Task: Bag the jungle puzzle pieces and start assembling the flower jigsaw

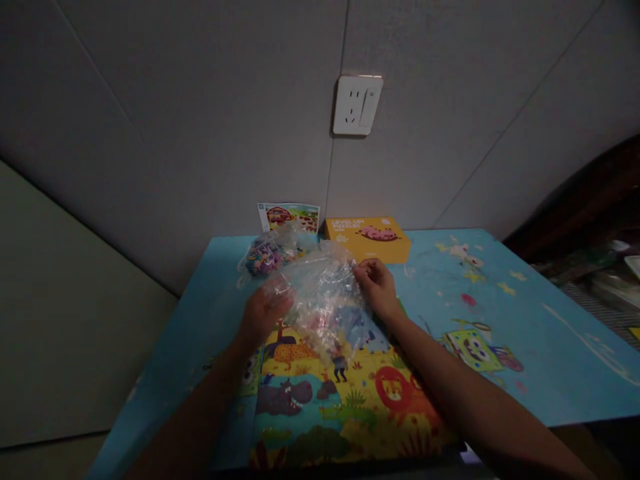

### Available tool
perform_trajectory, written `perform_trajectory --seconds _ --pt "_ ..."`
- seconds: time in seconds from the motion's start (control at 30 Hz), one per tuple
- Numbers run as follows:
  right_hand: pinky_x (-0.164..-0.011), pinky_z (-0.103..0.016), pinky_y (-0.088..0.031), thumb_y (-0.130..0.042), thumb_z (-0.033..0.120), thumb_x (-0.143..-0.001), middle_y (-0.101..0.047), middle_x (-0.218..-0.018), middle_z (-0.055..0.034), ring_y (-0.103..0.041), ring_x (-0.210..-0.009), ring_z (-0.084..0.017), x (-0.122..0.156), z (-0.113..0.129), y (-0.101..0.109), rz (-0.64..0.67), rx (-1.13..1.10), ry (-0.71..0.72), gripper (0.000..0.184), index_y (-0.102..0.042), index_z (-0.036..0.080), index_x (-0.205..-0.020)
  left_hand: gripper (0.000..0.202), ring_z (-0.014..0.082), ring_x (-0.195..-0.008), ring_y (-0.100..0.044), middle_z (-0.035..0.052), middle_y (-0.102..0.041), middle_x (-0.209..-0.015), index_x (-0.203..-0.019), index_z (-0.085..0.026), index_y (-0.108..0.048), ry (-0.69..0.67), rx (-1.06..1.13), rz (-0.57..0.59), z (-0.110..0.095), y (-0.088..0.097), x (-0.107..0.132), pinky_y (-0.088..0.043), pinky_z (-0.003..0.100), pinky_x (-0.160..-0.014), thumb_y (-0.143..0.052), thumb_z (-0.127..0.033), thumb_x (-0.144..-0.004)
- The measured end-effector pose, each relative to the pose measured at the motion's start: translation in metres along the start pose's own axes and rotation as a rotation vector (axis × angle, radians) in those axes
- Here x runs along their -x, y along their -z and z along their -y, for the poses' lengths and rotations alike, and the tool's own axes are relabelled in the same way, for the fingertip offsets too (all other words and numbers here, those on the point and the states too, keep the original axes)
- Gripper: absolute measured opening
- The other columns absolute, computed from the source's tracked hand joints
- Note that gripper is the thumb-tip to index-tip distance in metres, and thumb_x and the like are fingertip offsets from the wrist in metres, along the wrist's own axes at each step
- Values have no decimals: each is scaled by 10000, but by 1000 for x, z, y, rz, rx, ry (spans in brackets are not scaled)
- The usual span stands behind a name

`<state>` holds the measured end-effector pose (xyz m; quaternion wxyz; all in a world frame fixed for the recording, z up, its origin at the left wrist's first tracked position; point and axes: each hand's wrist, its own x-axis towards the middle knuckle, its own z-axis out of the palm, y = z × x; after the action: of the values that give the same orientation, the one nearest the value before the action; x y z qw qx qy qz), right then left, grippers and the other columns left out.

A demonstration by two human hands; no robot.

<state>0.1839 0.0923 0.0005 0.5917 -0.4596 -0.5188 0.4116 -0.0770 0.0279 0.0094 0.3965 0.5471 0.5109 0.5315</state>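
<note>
A crinkled clear plastic bag is held up between my two hands, above an assembled animal puzzle with a hippo, a lion and a crocodile. My right hand pinches the bag's right edge between thumb and fingers. At its left side, my left hand is closed on the plastic, slightly blurred and with its fingertips partly behind the film. Through the bag some of the puzzle's upper part shows, hazed by glare. I cannot make out whether anything lies inside the bag.
Another clear bag, full of colourful puzzle pieces, lies behind my left hand. A farm picture card leans on the wall beside a yellow puzzle box. The blue table has cartoon prints and meets the wall with a socket.
</note>
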Motion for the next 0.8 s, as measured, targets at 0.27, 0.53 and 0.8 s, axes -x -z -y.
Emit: perform_trajectory --seconds 0.27,0.53,0.8 --pt "-474 -219 -325 -724 381 -758 -477 -557 90 -405 -471 -82 7 7 16 28 -74 -3 287 -544 213 -906 264 127 -528 -592 -4 -642 -623 -823 -145 -666 259 254 -69 2 -10 -8 -510 254 -547 -735 -368 -701" --pt "-434 -214 -318 -728 401 -732 -441 -505 99 -388 -432 -83 6 14 16 -122 -81 -35 288 -549 215 -859 368 164 -596 -649 45 -695 -748 -764 -112 -669 368 494 -107 -8 -11 -8 -561 291 -526 -829 -374 -561" --pt "-495 -261 -441 -588 531 -795 -621 -689 5 -535 -554 -146 7 18 18 -1 -394 -202 385 -585 238 -1045 267 153 -656 -686 4 -697 -744 -778 -158 -654 283 597 -204 -2 -9 -9 -569 235 -560 -826 -306 -637"
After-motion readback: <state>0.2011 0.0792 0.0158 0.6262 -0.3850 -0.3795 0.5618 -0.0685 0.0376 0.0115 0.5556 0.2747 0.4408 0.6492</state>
